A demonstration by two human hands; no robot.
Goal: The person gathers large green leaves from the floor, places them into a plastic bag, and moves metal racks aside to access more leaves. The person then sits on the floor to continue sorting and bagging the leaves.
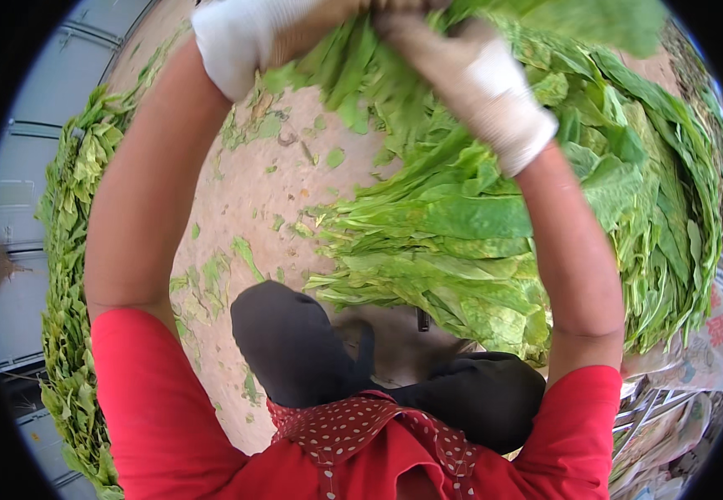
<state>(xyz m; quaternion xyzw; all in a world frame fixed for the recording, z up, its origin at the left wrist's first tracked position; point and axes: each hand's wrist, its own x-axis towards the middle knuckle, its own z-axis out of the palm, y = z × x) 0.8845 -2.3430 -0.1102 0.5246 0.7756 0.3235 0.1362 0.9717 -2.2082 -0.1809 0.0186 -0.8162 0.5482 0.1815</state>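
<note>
Both hands are raised at the top edge of the head view, in work gloves with white cuffs and soiled fingers. My left hand (308,31) grips a bunch of large green leaves (361,69), which look like tobacco; its fingertips are partly cut off by the frame. On the same bunch my right hand (443,65) is closed, blurred by motion. The stalk ends hang down between the hands, and a broad blade spreads toward the upper right. Below my right hand lies a big pile of similar leaves (436,219), stalk ends pointing left.
A long row of leaves (68,300) runs along the left, beside grey metal panels (15,215). Leaf scraps (334,157) litter the pale floor (255,194). Printed plastic sacks (705,350) and metal bars (646,406) are at the lower right. My dark-trousered knees (293,344) are below.
</note>
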